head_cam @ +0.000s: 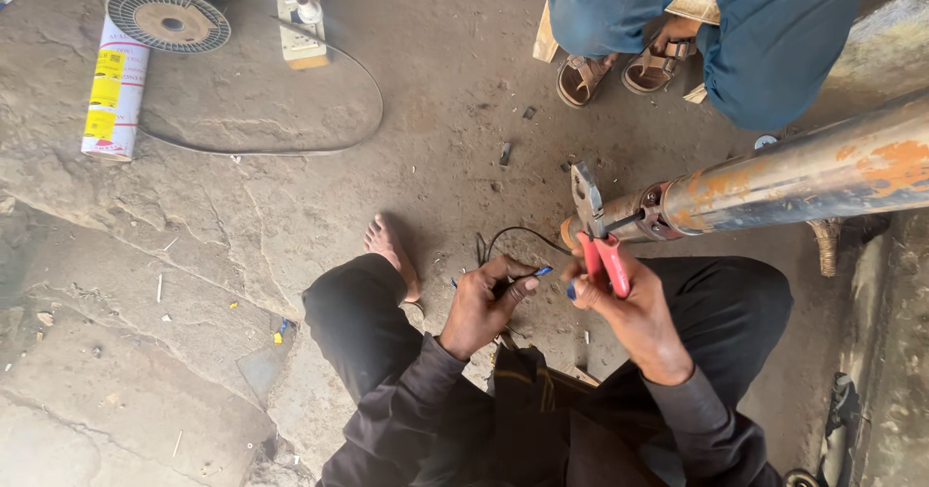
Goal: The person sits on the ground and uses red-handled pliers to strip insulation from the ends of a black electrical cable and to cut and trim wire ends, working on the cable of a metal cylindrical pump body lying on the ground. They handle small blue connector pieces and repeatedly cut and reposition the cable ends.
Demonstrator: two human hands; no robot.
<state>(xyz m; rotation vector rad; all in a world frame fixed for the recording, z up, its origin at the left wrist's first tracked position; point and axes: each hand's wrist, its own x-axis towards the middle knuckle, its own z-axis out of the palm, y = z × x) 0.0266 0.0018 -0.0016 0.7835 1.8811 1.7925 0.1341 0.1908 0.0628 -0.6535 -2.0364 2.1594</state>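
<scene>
While your right hand (619, 298) grips red-handled pliers (598, 240) at rusty pipe's (803, 177) end, left hand (484, 303) pinches blue-tipped wire (527, 255); joint looks unfinished.

Cracked, dusty stone floor (290, 206)

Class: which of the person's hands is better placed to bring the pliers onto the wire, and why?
Probably the right hand: it already grips the red-handled pliers, their jaws raised beside the rusty pipe. The left hand pinches the black wire, so it seems better suited to steadying it.
</scene>
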